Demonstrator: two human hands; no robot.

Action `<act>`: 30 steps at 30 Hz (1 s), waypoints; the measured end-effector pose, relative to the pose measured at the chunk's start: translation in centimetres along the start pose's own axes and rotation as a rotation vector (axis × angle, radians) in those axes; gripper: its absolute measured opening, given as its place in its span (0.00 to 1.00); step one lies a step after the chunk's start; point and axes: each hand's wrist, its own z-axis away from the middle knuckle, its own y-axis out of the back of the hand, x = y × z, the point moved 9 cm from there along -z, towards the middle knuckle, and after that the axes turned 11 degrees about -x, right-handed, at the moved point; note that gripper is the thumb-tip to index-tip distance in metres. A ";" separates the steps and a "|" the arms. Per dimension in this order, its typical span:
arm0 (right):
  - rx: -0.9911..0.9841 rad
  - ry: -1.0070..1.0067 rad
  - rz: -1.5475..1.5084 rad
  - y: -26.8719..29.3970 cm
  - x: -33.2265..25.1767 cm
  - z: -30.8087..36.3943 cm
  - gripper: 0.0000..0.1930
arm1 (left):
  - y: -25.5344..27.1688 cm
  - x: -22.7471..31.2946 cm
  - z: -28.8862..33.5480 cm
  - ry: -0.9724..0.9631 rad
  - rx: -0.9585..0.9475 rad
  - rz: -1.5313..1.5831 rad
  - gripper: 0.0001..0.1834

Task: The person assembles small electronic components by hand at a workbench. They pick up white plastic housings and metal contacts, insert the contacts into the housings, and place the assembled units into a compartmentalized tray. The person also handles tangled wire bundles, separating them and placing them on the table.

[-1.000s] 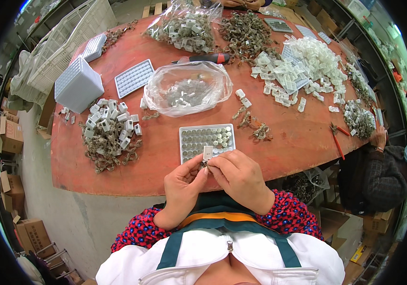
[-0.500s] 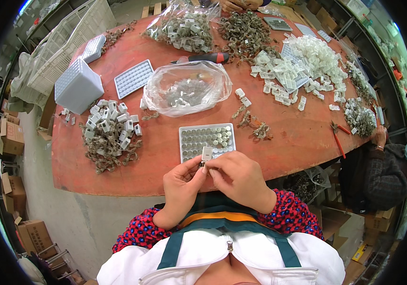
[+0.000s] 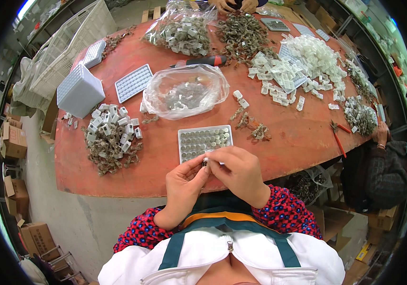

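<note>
Just beyond the table's front edge, my left hand [image 3: 183, 184] pinches a small white-and-dark plastic part [image 3: 205, 162] between thumb and fingers. My right hand [image 3: 239, 174] meets it from the other side, its fingertips closed on the same part. Most of that part is hidden by the fingers. Directly behind my hands lies a pale tray [image 3: 180, 142] with round silvery pieces set in rows. Some pieces at its right side look brighter. The tray's near right corner is covered by my right hand.
Left stands a heap of white housings with tangled leads [image 3: 113, 130], near stacked white trays [image 3: 81, 90]. Behind my tray are an open clear bag [image 3: 187, 95] and loose lead bundles [image 3: 253, 126]. Clear covers [image 3: 315, 59] and red-handled pliers [image 3: 339, 137] lie right. Other people's hands [image 3: 234, 5] work across the table.
The white square housing that stood up above my fingertips has tipped down and is mostly covered by them. My right hand has shifted slightly left and up.
</note>
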 end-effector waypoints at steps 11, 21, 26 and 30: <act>-0.066 0.437 0.252 1.8 -4.5 1.4 0.18 | -0.8 2.6 1.1 -0.197 -0.205 -0.236 0.22; -0.013 0.422 0.246 1.6 -5.2 1.8 0.19 | -0.5 1.9 1.8 -0.283 -0.149 -0.022 0.19; 0.051 0.398 0.276 0.9 -5.3 1.5 0.16 | 0.3 1.3 1.6 -0.213 -0.098 0.014 0.18; -0.197 0.316 0.122 -0.3 -3.2 -1.5 0.14 | 2.0 0.5 0.5 -0.154 -0.022 0.191 0.18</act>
